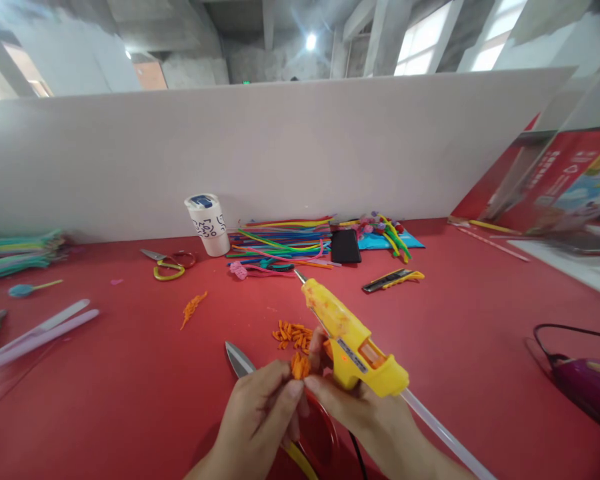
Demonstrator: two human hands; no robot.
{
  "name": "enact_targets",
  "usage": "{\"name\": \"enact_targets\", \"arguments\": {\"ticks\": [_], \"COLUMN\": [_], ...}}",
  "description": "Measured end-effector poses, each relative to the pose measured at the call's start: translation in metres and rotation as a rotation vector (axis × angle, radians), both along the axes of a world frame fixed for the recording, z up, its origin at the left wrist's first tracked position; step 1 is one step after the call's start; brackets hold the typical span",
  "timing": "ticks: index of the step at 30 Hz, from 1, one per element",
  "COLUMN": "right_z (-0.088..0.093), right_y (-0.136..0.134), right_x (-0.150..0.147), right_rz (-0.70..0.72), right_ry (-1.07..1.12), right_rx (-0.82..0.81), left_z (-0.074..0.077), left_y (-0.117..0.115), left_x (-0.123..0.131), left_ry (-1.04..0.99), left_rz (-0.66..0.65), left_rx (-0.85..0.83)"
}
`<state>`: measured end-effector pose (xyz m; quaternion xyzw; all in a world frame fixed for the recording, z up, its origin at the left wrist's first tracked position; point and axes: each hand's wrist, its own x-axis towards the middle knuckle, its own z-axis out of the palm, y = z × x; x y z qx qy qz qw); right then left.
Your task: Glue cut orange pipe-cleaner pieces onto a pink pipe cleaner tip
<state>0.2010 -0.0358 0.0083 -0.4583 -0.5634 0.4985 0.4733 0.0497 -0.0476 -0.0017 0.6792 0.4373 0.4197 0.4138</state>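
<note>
Nearest, the left hand [260,413] is pinching a small orange tuft [300,367] between thumb and fingertips, just above the red table [130,387]. It is touching the right hand [365,413], whose fingers are wrapping the grip of a yellow glue gun [350,340]. Scissors [240,360] are lying beneath both hands. Beyond, orange clippings [293,333] are lying under the barrel. The likely risk: hot glue dripping onto the clippings or table, or burning fingertips pinched so close around the tuft.

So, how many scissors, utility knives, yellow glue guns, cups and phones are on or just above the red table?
Scissors: 2
Utility knife: 1
Yellow glue gun: 1
Cup: 1
Phone: 1
Total: 6
</note>
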Motion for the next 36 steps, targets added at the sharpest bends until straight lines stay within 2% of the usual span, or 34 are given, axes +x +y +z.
{"name": "enact_targets", "arguments": {"ticks": [2, 6, 10, 12, 16, 22, 29, 33, 36], "right_z": [0.000, 0.001, 0.009, 0.012, 0.010, 0.009, 0.005, 0.006, 0.006], "right_y": [0.000, -0.004, -0.008, -0.008, -0.006, -0.008, -0.009, -0.008, -0.008], "right_x": [0.003, 0.005, 0.004, 0.003, 0.001, -0.002, 0.001, 0.001, -0.001], "right_rz": [0.015, 0.041, 0.074, 0.099, 0.156, 0.021, -0.049, -0.049, -0.066], "right_ry": [0.059, 0.084, 0.051, 0.052, 0.075, -0.030, -0.202, -0.305, -0.278], "right_rx": [0.014, 0.027, 0.076, 0.083, 0.107, 0.205, 0.411, 0.458, 0.478], "left_z": [0.000, 0.008, 0.010, 0.007, 0.001, 0.005, 0.000, 0.005, 0.010], "left_y": [0.000, 0.003, 0.004, 0.003, 0.000, 0.003, 0.005, 0.005, 0.004], "left_x": [-0.003, -0.008, -0.012, -0.014, -0.016, -0.016, -0.016, -0.014, -0.012], "left_ry": [0.089, 0.315, 0.398, 0.467, 0.555, 0.515, 0.485, 0.483, 0.497], "left_rz": [0.028, 0.057, 0.040, 0.090, 0.204, 0.141, 0.126, 0.108, 0.093], "left_rx": [0.157, 0.589, 0.812, 0.888, 0.945, 0.981, 0.989, 0.998, 0.987]}}
